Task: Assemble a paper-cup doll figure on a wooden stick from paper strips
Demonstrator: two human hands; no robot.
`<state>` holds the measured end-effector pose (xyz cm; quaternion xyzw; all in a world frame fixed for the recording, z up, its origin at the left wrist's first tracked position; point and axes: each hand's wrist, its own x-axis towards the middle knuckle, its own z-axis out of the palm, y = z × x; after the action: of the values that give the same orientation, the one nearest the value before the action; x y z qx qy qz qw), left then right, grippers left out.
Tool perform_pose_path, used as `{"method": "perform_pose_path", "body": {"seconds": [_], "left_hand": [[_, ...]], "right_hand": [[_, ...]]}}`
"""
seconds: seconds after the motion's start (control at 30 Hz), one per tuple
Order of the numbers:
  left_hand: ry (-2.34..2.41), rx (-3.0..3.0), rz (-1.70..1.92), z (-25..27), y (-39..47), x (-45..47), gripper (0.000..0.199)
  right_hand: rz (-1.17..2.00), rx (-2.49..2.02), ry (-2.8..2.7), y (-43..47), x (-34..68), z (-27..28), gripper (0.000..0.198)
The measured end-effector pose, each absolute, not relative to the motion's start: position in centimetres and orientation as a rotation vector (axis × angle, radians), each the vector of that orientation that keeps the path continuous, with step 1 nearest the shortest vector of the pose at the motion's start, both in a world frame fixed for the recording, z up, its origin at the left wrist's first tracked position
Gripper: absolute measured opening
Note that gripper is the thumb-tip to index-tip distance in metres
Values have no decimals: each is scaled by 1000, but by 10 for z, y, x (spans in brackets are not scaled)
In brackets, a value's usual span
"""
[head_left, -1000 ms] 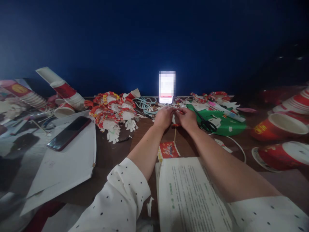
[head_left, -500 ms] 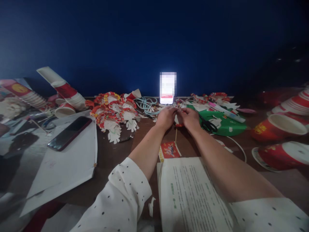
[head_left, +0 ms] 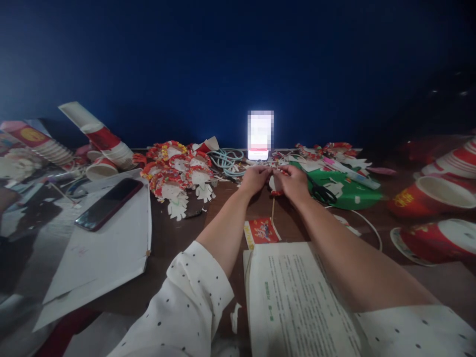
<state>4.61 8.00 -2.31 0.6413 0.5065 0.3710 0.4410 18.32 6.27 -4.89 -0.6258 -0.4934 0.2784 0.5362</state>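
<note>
My left hand [head_left: 256, 179] and my right hand [head_left: 295, 183] meet at the middle of the desk, their fingertips pinched close together. Between them is a small red-and-white paper piece [head_left: 275, 185], partly hidden by the fingers. A thin stick [head_left: 273, 210] shows below that piece, over a red printed card [head_left: 264, 230]; whether the stick is joined to the piece I cannot tell. To the right of my right hand, black-handled scissors [head_left: 324, 192] lie on a green sheet [head_left: 357, 196]. An open book [head_left: 297, 297] lies between my forearms.
Red-and-white paper crafts [head_left: 178, 173] are heaped at left, near a coiled light-blue cord [head_left: 227, 159]. A lit phone [head_left: 258, 134] stands at the wall; a dark phone [head_left: 108, 204] rests on white papers [head_left: 96, 258]. Paper cups [head_left: 435, 196] stand at right, more at far left.
The view has shifted very slightly. Both hands stay together around the paper piece, with only small finger movements.
</note>
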Motion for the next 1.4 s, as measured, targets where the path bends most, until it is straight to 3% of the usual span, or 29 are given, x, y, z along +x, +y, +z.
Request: {"method": "perform_pose_path", "body": {"seconds": [0.6, 0.9, 1.4], "left_hand": [[1147, 1375, 976, -29, 84, 48, 14], [1232, 1595, 956, -29, 84, 44, 22], [1225, 1574, 966, -33, 86, 45, 24]], "right_hand": [[672, -1463, -1207, 59, 183, -47, 50], [628, -1480, -1234, 59, 182, -46, 37], [736, -1421, -1150, 59, 182, -47, 38]]}}
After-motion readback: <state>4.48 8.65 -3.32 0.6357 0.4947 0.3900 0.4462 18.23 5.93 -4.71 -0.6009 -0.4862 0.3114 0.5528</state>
